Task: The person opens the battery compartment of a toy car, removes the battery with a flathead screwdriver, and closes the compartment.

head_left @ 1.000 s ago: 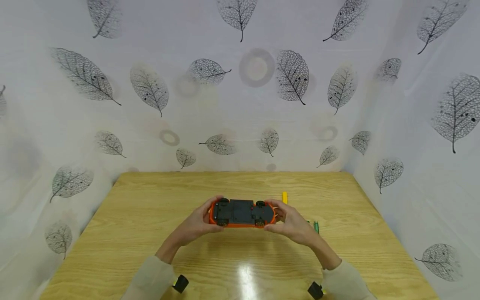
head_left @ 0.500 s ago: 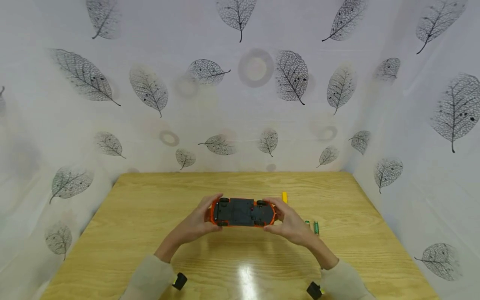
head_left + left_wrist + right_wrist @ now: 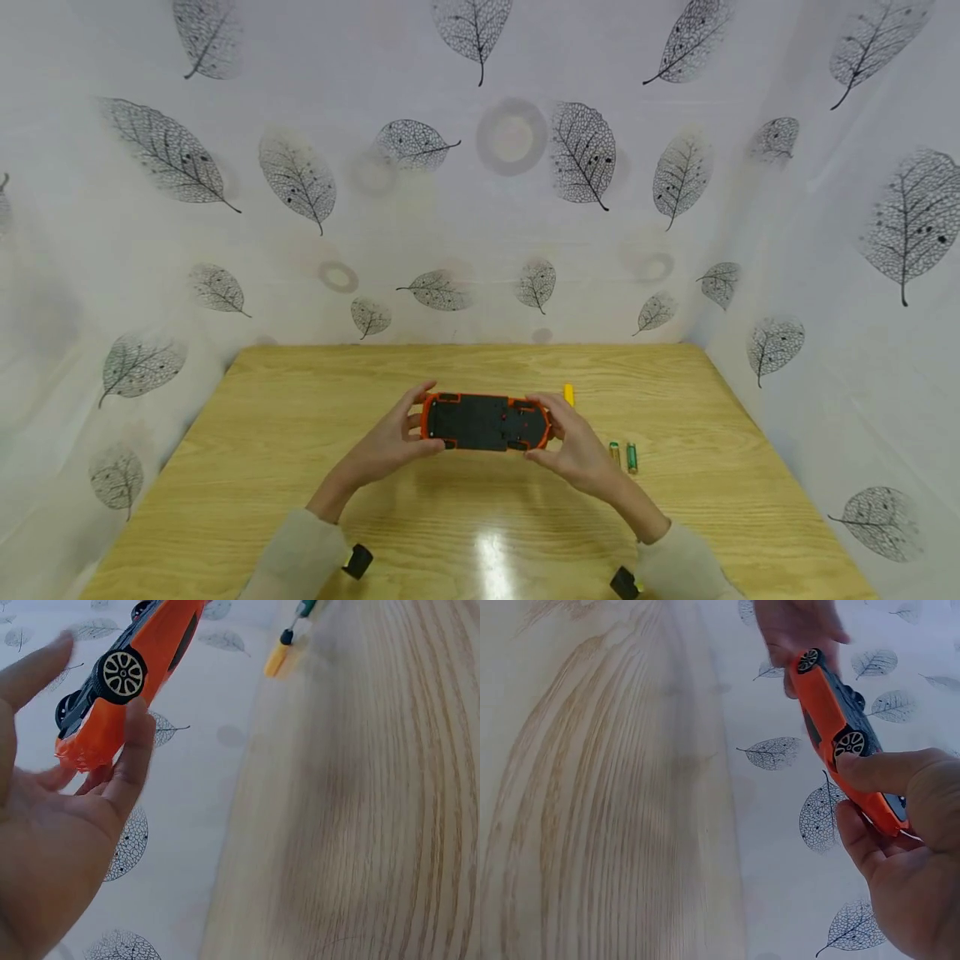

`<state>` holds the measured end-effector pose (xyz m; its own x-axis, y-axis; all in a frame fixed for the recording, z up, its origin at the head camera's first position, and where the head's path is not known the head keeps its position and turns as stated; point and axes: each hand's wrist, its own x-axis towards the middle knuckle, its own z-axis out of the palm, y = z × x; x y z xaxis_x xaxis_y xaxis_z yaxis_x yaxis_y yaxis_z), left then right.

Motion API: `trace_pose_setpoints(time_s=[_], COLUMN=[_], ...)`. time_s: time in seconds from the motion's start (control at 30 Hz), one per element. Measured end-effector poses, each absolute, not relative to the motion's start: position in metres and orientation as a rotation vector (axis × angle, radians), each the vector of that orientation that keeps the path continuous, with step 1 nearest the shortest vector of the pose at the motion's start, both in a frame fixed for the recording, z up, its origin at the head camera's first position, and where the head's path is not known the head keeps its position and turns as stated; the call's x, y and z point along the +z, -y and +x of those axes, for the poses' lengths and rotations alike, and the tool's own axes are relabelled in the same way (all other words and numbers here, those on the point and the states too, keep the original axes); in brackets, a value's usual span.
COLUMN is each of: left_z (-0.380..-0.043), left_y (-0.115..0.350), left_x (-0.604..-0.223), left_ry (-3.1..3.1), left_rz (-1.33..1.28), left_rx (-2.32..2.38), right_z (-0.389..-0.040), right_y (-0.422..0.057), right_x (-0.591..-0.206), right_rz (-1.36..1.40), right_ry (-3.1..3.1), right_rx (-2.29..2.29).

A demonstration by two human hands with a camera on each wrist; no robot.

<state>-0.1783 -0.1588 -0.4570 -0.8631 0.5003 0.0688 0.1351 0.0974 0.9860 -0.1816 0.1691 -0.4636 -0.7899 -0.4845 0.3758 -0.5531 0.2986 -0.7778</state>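
An orange toy car [image 3: 480, 422] is held above the table, its dark underside facing the head camera. My left hand [image 3: 386, 442] grips one end between thumb and fingers. At the other end, my right hand [image 3: 581, 450] grips it the same way, the thumb lying beside a wheel [image 3: 850, 744] in the right wrist view. In the left wrist view the orange body [image 3: 161, 656] and a spoked wheel [image 3: 121, 673] show between thumb and fingers. The car's roof is turned away from the head view.
Two green-and-gold batteries [image 3: 632, 457] lie on the wooden table [image 3: 300, 392], right of my right hand. Behind that hand is a yellow-handled tool [image 3: 278, 658], apparently a screwdriver, with a dark collar. Leaf-patterned cloth [image 3: 480, 217] encloses the table's back and sides.
The toy car has tilted so that its underside faces the head camera more squarely and its orange side edge shows less. Both hands keep hold; the right forearm shifted slightly, uncovering a battery.
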Motion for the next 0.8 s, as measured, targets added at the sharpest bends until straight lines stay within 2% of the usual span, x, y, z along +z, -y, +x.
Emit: trace_pose_setpoints(time_s=[0.27, 0.8], left_z=[-0.182, -0.181], left_y=[0.158, 0.148], left_x=[-0.459, -0.452], left_ry=[-2.115, -2.151], left_rz=[0.517, 0.211], left_rx=[1.957, 1.92], right_z=[-0.18, -0.181], right_y=[-0.166, -0.163], right_x=[-0.465, -0.471], right_rz=[1.015, 1.087], right_ry=[2.383, 2.341], right_rx=[1.158, 1.056])
